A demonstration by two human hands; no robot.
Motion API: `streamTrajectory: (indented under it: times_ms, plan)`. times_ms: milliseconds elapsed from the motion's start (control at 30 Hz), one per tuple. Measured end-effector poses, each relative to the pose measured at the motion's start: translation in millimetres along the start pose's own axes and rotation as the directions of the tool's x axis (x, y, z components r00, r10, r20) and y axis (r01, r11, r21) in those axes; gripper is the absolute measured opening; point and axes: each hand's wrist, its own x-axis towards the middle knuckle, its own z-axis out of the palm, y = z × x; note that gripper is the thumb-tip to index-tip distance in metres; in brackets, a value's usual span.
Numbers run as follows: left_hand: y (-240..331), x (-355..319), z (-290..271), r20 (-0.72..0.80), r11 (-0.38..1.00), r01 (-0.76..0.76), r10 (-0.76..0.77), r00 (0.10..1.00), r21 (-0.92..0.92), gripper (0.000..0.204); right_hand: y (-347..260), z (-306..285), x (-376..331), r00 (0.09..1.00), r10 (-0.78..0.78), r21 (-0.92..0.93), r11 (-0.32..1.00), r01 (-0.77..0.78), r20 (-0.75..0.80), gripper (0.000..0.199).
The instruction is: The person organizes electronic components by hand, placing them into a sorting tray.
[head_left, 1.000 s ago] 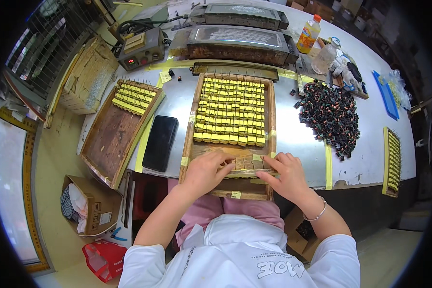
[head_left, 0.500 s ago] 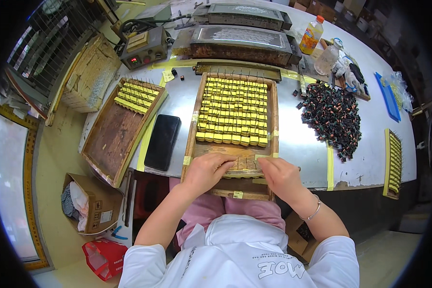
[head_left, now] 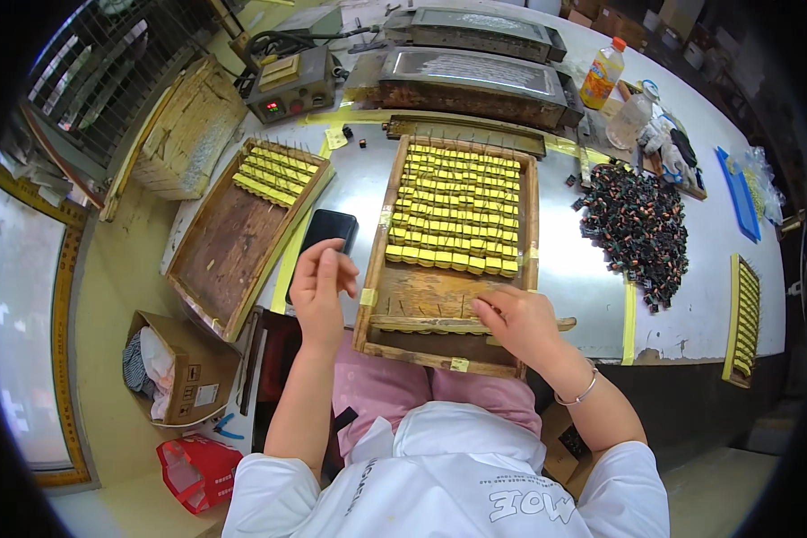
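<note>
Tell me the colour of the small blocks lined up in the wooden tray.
Yellow blocks, clearest in the head view.

A black phone [head_left: 326, 235] lies screen-dark on the worktop at nine o'clock of the middle tray. At eight o'clock on the floor stands an open brown carton [head_left: 191, 372] with a white label [head_left: 206, 394]; a red bag [head_left: 195, 471] sits below it. At one o'clock, an orange-capped bottle [head_left: 599, 74] with a yellow label
</note>
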Motion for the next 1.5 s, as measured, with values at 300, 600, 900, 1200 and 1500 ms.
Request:
streamTrajectory:
  times_ms: [300, 600, 900, 1200, 1500]
  plan:
    - [15.0, -14.4, -8.3, 0.401, 0.705, -0.088, -0.293, 0.868, 0.704, 0.019, -6.2, 16.5, 5.2, 0.979, -0.201, -0.084, 0.977, 0.198, -0.023, 0.022]
    - [11.0, -9.4, -22.2, 0.321, 0.758, 0.021, -0.301, 0.898, 0.652, 0.012, -3.8, 12.2, 5.3, 0.98, -0.164, 0.204, 0.961, 0.185, -0.114, 0.02]
    - [2.8, -2.4, -46.8, 0.132, 0.909, 0.191, -0.255, 0.958, 0.371, 0.01, 12.5, -24.3, 4.2, 0.931, 0.361, 0.776, 0.603, -0.188, -0.055, 0.015]
    - [5.3, -7.1, -51.2, 0.19, 0.848, 0.228, -0.353, 0.916, 0.479, 0.014, 34.2, -32.1, -24.2, 0.992, -0.082, -0.134, 0.986, 0.095, 0.099, 0.027]
    - [19.6, -17.3, -29.5, 0.23, 0.735, 0.193, -0.432, 0.872, 0.649, 0.02, 42.0, -33.9, -28.4, 0.991, 0.129, 0.159, 0.978, -0.133, 0.034, 0.032]
